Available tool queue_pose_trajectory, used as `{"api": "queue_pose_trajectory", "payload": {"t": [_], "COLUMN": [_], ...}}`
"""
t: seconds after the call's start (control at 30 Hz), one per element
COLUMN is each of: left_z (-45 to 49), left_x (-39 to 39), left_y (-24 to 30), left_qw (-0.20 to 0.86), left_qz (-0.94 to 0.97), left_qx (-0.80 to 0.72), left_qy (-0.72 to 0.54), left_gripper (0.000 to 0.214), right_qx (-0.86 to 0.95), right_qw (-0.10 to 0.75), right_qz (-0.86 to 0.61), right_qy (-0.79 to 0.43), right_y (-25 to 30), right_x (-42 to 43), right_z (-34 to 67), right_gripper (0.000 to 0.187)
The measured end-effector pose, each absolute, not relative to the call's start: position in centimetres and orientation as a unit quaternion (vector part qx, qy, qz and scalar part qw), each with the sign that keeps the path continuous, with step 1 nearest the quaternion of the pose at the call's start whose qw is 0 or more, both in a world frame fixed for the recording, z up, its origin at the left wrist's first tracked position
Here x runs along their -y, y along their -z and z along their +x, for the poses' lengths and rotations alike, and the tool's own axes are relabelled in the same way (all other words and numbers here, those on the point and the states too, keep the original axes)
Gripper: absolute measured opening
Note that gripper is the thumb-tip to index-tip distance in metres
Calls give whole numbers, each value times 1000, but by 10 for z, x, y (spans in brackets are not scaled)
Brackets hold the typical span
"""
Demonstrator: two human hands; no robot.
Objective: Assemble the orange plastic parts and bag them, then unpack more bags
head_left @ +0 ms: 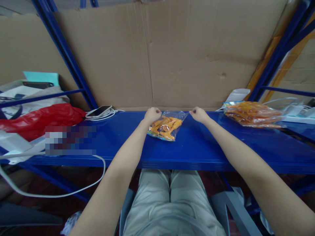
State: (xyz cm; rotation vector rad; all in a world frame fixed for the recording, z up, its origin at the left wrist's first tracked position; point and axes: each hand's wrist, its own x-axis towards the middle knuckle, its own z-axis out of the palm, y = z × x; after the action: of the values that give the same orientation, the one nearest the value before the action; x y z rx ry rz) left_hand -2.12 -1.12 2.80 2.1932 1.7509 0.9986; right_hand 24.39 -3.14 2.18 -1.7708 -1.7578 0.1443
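A clear plastic bag with several orange pieces inside lies on the blue shelf top, in front of me. My left hand is closed at the bag's upper left corner, its fingers pinched on the plastic. At the upper right corner, my right hand pinches the bag's edge between thumb and fingers. The bag's far edge stretches between the two hands. A coloured printed strip runs along its lower left side.
On the right is a stack of similar orange-filled bags. To the left sit a phone, a coiled white cable and a red plastic bag. Cardboard stands behind, between blue posts. A white cable hangs over the front edge.
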Motion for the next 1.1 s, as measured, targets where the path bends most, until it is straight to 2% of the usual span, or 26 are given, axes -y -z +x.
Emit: {"api": "queue_pose_trajectory", "payload": {"t": [0.1, 0.17, 0.23, 0.3, 0.37, 0.43, 0.73, 0.9, 1.1], "left_z": [-25, -27, -28, -28, -26, -25, -23, -26, -24], "left_x": [6, 7, 10, 14, 17, 18, 12, 7, 11], "left_y": [-23, -23, -26, -29, -31, -31, -19, -19, -24], "left_qw": [111, 170, 248, 323, 367, 386, 409, 506, 626], "left_qz": [706, 693, 673, 648, 629, 617, 563, 507, 444], "left_qx": [-622, -631, -635, -639, -643, -647, -617, -568, -502], "left_qy": [-320, -304, -286, -261, -236, -228, -368, -404, -398], "left_gripper": [10, 11, 15, 19, 25, 30, 18, 19, 33], "right_qx": [658, 653, 648, 638, 621, 599, 478, 409, 366], "right_qw": [277, 259, 255, 268, 290, 319, 478, 504, 505], "right_qz": [-670, -655, -651, -654, -660, -661, -577, -564, -557], "right_qy": [-206, -276, -303, -306, -307, -321, -458, -510, -548], "right_y": [-26, -26, -26, -26, -25, -23, -19, -19, -17], "right_x": [37, 41, 44, 47, 49, 50, 49, 50, 49], "right_z": [239, 234, 230, 224, 220, 216, 206, 207, 207], "right_gripper": [48, 57, 54, 40, 23, 17, 27, 27, 28]}}
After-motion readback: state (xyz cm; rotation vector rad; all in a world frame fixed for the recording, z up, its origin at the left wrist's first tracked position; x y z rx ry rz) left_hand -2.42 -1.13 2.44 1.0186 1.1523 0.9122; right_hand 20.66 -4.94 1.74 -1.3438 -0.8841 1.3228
